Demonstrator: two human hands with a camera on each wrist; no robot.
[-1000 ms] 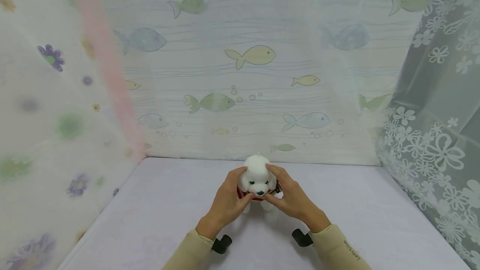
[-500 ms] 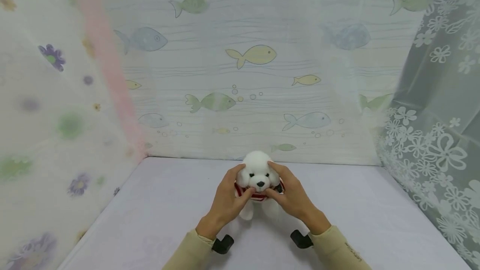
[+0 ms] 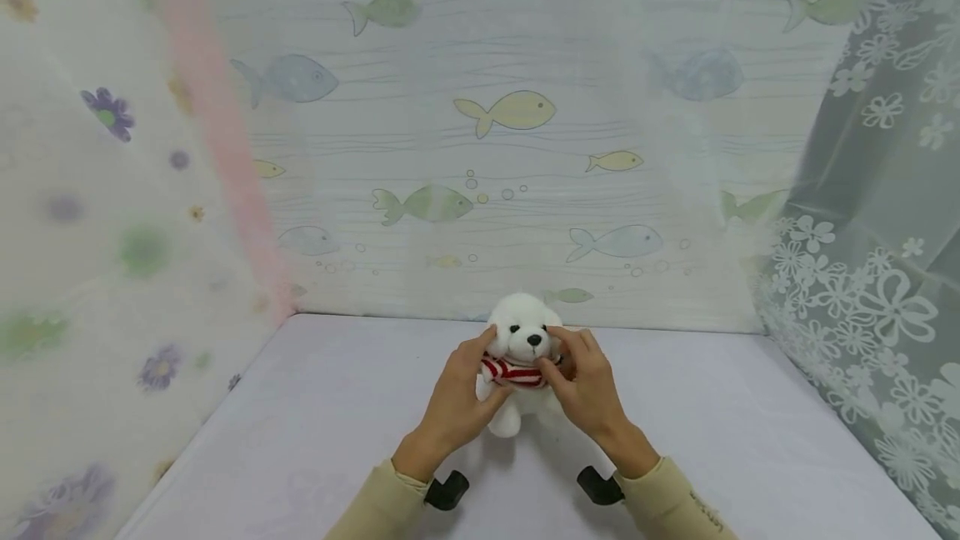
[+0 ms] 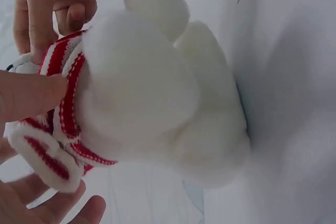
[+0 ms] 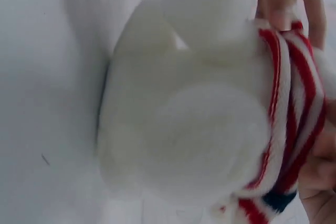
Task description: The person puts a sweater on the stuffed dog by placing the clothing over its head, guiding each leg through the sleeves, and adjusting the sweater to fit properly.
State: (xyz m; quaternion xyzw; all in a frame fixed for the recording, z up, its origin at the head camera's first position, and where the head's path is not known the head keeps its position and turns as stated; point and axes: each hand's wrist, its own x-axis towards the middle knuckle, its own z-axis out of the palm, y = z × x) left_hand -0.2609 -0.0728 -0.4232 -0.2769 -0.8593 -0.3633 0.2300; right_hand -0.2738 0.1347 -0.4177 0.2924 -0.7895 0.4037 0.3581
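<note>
A white plush dog (image 3: 525,311) sits upright on the table, wearing a red-and-white striped knit garment (image 3: 513,372) around its neck. My left hand (image 3: 459,394) holds it from the left, fingers beside the head and thumb at the chest. In the left wrist view that thumb (image 4: 31,95) lies on the striped knit and the other fingers reach behind it. From the right, my right hand (image 3: 592,386) grips the neck, thumb just under the muzzle. The right wrist view shows the dog's white body (image 5: 184,119) close up; much of its back is hidden.
A white cloth covers the table (image 3: 360,390). Behind it hangs a fish-print curtain (image 3: 502,173), with a flower-print sheet (image 3: 112,273) on the left and a grey floral lace curtain (image 3: 870,290) on the right. Black wrist mounts (image 3: 447,490) sit below the cuffs.
The dog has tipped back from a bowed pose, so its face and striped knit show more. It has shifted slightly right. My right thumb has moved up toward its muzzle.
</note>
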